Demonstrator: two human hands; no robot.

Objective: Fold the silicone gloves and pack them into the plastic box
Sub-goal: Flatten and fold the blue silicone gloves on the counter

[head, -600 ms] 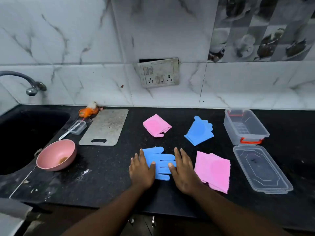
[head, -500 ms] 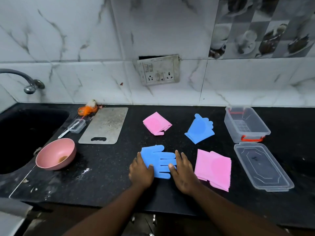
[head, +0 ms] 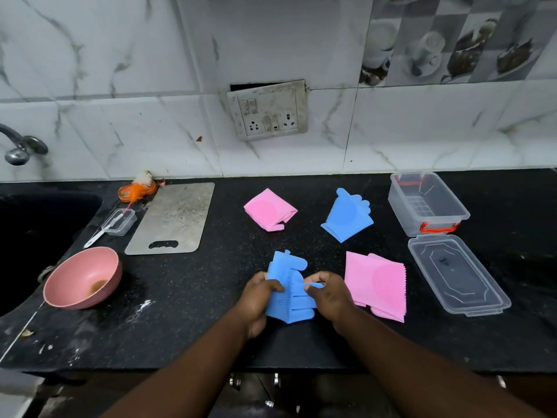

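Your left hand [head: 259,294] and right hand [head: 328,294] both pinch the blue glove [head: 287,285] between them; the plastic box [head: 428,203] holds no gloves.

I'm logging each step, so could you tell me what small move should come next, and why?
Probably press the fold flat on the counter: both hands pinch the blue glove, which is lifted and only partly doubled over, and the box stands open and empty, so packing seems premature.
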